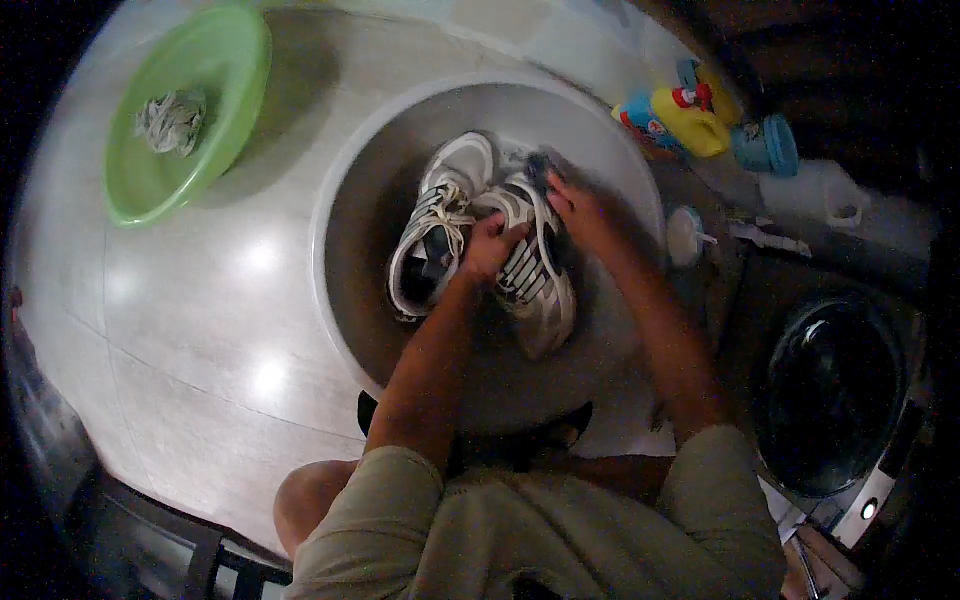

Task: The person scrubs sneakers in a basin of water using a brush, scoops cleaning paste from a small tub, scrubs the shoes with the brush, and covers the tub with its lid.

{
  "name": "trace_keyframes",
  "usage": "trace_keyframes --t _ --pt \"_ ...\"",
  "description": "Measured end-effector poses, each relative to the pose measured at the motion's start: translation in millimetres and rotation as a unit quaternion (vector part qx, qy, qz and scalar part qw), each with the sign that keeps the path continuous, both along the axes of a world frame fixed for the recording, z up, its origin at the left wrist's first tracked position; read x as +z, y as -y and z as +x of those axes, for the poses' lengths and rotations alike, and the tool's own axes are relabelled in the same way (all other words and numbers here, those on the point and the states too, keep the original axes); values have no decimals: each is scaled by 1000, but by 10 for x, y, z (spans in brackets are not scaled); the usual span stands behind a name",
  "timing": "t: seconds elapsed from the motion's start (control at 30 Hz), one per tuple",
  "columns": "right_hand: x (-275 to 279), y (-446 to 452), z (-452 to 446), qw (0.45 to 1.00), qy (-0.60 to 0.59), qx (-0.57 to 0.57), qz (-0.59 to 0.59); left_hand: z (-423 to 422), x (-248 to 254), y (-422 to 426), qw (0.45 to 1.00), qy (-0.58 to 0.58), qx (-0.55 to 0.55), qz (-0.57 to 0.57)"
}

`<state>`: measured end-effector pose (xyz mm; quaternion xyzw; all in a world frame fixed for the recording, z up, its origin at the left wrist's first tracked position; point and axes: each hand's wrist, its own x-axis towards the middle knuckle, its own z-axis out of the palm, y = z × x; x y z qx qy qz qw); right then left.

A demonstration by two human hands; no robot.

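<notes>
Inside the tub [321, 255], grips striped shoe [545, 303] at three o'clock with left hand [490, 249], fingers closed. Touches dark object [538, 167] at one o'clock with right hand [588, 217], fingers bent, grip unclear; has other shoe [433, 228] at nine.

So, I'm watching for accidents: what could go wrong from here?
If the left hand slips, the black-striped white shoe under it could slide. Cream laces on the matching shoe beside it might catch the fingers. A wide swing of the right hand past the round white basin's rim might knock the yellow plastic bottle.
</notes>
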<state>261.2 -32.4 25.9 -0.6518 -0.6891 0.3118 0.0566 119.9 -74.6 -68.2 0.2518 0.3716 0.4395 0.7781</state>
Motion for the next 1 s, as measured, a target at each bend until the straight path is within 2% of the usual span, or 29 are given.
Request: trace_keyframes --t 0.03,0.1,0.13,0.2,0.3,0.37,0.4,0.47,0.53,0.63,0.77,0.83,0.87,0.9,0.97,1.0 --pt "104 164 82 1000 3 3 -1 -14 74 5 1000 0 0 -4" --pt "289 470 165 971 137 145 129 3 45 -11 1000 -3 -7 -6" --pt "234 469 155 972 136 145 128 0 55 -10 1000 -8 -4 -8" --pt "79 517 93 1000 -2 -2 8 8 66 7 1000 -14 -11 -13" --pt "13 5 -218 998 3 -39 -47 33 2 25 998 33 -23 -39" --pt "-130 -265 -253 988 122 88 18 67 -147 10 1000 -6 0 -2" --pt "-141 -205 -196 988 121 89 19 75 -132 9 1000 3 18 -9" --pt "-59 11 53 999 -26 25 -31 68 -89 -7 1000 26 15 -5" --pt "-10 395 250 996 60 58 13 62 -95 2 1000 15 0 -25" --pt "313 620 29 999 29 10 -24 70 -109 21 999 32 12 -20" --pt "103 129 -277 996 74 -39 -30 57 -93 43 998 33 -4 -46" --pt "18 13 -306 998 -36 -52 4 10 -34 24 998 17 -25 -58" --pt "77 133 -223 993 -17 -91 -74 5 5 5 997 14 -34 -64" --pt "102 341 -161 993 -14 -89 -72 14 9 -16 997 16 -31 -62" --pt "76 630 -36 1000 -18 7 8 16 -23 -7 999 6 -4 31" --pt "87 674 -34 998 -19 39 33 11 -20 7 1000 6 -2 28"
